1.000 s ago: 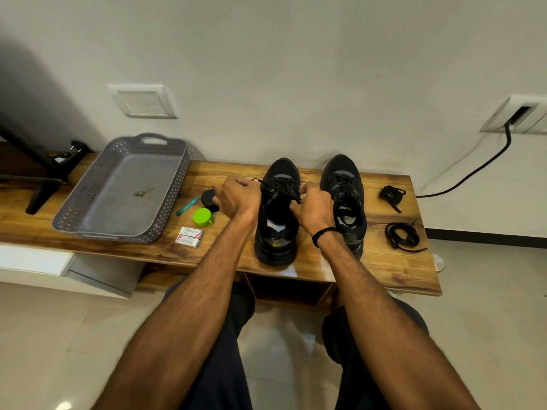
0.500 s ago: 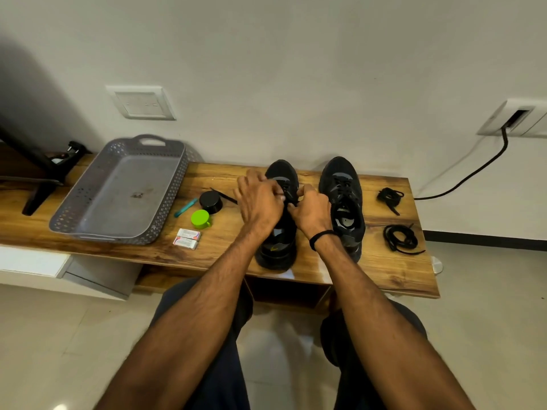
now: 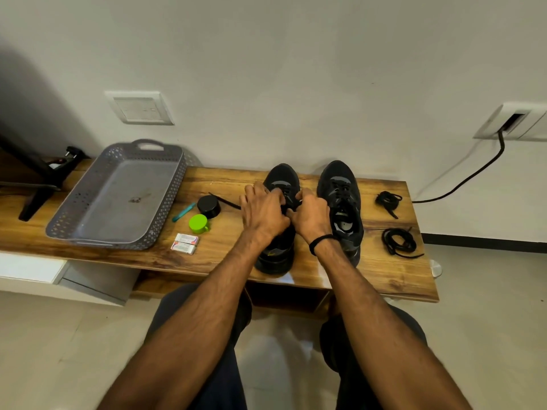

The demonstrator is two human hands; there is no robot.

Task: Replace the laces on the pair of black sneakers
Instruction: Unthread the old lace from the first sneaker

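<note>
Two black sneakers stand side by side on the wooden bench (image 3: 384, 279), toes toward the wall. Both my hands are over the left sneaker (image 3: 279, 179). My left hand (image 3: 262, 211) and my right hand (image 3: 310, 216) have curled fingers that meet at its black lace over the tongue; the pinch itself is mostly hidden. A loose end of the lace (image 3: 225, 201) trails left across the wood. The right sneaker (image 3: 340, 196) is laced and untouched. Two bundles of spare black laces (image 3: 388, 201) (image 3: 398, 242) lie at the bench's right end.
A grey perforated basket (image 3: 74, 214) sits at the left. Between it and the shoes lie a black round tin (image 3: 209, 205), a green cap (image 3: 198, 224), a teal stick (image 3: 184, 212) and two small white boxes (image 3: 185, 243). A black cable (image 3: 461, 182) hangs from the wall.
My left hand has moved right from beside the shoe onto its lacing, next to my right hand. The lace end now lies loose on the wood at the left.
</note>
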